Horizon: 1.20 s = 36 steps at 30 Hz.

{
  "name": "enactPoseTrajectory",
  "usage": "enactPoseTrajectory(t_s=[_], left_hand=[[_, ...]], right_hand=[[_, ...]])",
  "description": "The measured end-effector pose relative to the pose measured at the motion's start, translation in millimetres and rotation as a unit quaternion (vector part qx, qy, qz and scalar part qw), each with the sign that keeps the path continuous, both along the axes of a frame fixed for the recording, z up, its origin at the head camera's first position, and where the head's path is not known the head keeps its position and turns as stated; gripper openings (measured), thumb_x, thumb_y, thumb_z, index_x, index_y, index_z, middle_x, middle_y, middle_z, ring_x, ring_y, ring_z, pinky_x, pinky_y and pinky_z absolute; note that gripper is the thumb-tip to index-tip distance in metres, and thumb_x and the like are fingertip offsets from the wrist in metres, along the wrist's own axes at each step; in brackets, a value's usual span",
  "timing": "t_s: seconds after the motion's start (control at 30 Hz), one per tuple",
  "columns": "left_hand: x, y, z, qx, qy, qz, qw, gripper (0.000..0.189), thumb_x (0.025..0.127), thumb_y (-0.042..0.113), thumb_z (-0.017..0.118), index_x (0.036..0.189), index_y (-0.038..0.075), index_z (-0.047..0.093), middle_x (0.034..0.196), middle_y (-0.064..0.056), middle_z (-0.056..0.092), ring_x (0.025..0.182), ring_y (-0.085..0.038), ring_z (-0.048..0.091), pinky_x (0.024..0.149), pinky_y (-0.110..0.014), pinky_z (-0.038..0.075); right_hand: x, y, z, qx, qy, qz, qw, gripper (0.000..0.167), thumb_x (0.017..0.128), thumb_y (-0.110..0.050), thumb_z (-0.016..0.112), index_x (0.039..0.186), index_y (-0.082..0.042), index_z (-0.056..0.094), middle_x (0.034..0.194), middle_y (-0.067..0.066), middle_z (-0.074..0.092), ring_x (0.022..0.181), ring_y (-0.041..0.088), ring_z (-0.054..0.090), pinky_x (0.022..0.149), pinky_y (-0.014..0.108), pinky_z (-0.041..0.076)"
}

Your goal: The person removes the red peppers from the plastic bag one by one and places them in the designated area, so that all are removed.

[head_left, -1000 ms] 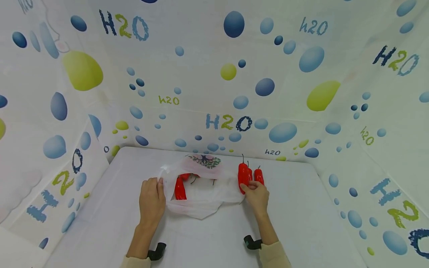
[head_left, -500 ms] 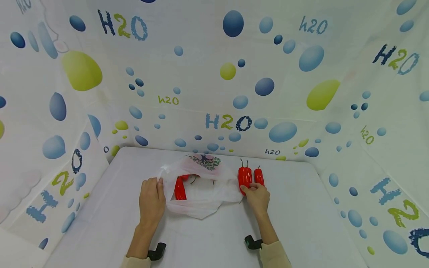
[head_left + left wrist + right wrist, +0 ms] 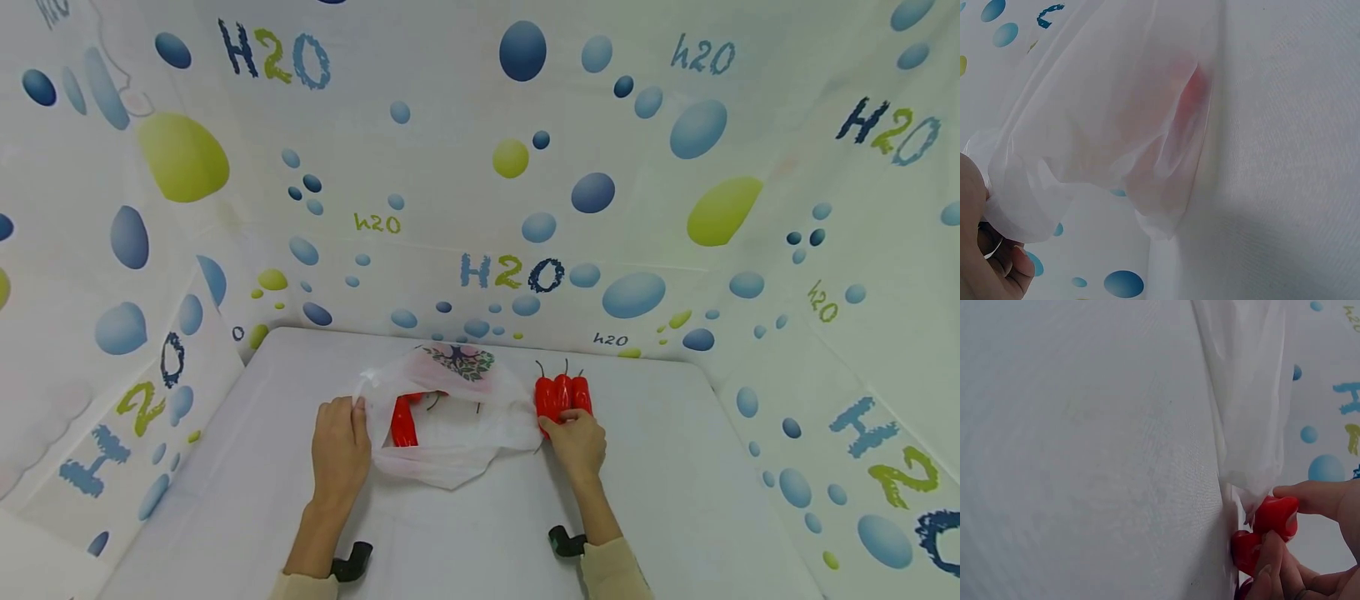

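Observation:
A thin white plastic bag (image 3: pixel 517 421) with a tree print lies on the table, its mouth spread. My left hand (image 3: pixel 341 442) pinches the bag's left edge, and the left wrist view shows the film (image 3: pixel 1104 112) stretched up from those fingers. Inside the mouth lie red chili peppers (image 3: pixel 403 423), partly covered by the film. To the right of the bag, 3 red chili peppers stand side by side, stems pointing away. My right hand (image 3: pixel 577 442) holds the leftmost chili pepper (image 3: pixel 545 395) between thumb and fingers; the right wrist view shows that chili pepper's end (image 3: pixel 1275 515) pinched.
A white table (image 3: pixel 465 542) lies beneath everything, with a wall of white cloth (image 3: pixel 450 150) printed with drops behind it. Dark wrist-camera mounts (image 3: pixel 352 562) jut inward from both forearms, over the table.
The right hand has lowered its chili pepper toward the table beside the other two. The middle chili pepper has shifted right, against the rightmost one. My left hand and the bag stay put.

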State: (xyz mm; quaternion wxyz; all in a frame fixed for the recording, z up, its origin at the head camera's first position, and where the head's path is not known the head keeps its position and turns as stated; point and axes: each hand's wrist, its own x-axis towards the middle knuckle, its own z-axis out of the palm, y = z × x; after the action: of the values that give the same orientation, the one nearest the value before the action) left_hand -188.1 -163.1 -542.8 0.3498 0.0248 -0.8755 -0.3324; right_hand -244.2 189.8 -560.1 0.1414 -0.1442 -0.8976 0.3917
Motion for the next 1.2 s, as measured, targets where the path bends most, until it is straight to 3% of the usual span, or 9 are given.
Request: enactPoseTrajectory(t_s=[0.37,0.8,1.2], left_hand=[[-1.1,0.3,0.3,0.0,0.01,-0.002,0.9999,0.017,0.107,0.013,0.058,0.104,-0.003,0.061,0.084,-0.013,0.056,0.079,-0.026,0.046,0.066,-0.038,0.045],[-1.0,1.0,0.6,-0.003,0.015,-0.003,0.9999,0.017,0.107,0.013,0.058,0.103,-0.003,0.061,0.084,-0.014,0.057,0.078,-0.027,0.047,0.065,-0.039,0.044],[-0.8,0.6,0.0,-0.005,0.019,-0.001,0.9998,0.017,0.107,0.012,0.059,0.105,-0.004,0.062,0.086,-0.015,0.058,0.079,-0.027,0.048,0.067,-0.039,0.046]], right_hand=[[1.8,4,-2.5,0.022,-0.012,-0.006,0.9997,0.034,0.085,-0.03,0.083,0.1,0.0,0.074,0.093,0.016,0.076,0.086,0.037,0.071,0.066,0.049,0.059],[-0.1,23,-9.5,0.034,-0.05,-0.019,0.998,0.033,0.088,-0.034,0.08,0.091,-0.002,0.071,0.082,0.013,0.073,0.075,0.031,0.069,0.056,0.038,0.054],[2.1,38,-8.0,0.036,-0.065,-0.029,0.9968,0.037,0.088,-0.037,0.079,0.091,-0.001,0.071,0.088,0.016,0.074,0.079,0.035,0.069,0.056,0.041,0.054]])
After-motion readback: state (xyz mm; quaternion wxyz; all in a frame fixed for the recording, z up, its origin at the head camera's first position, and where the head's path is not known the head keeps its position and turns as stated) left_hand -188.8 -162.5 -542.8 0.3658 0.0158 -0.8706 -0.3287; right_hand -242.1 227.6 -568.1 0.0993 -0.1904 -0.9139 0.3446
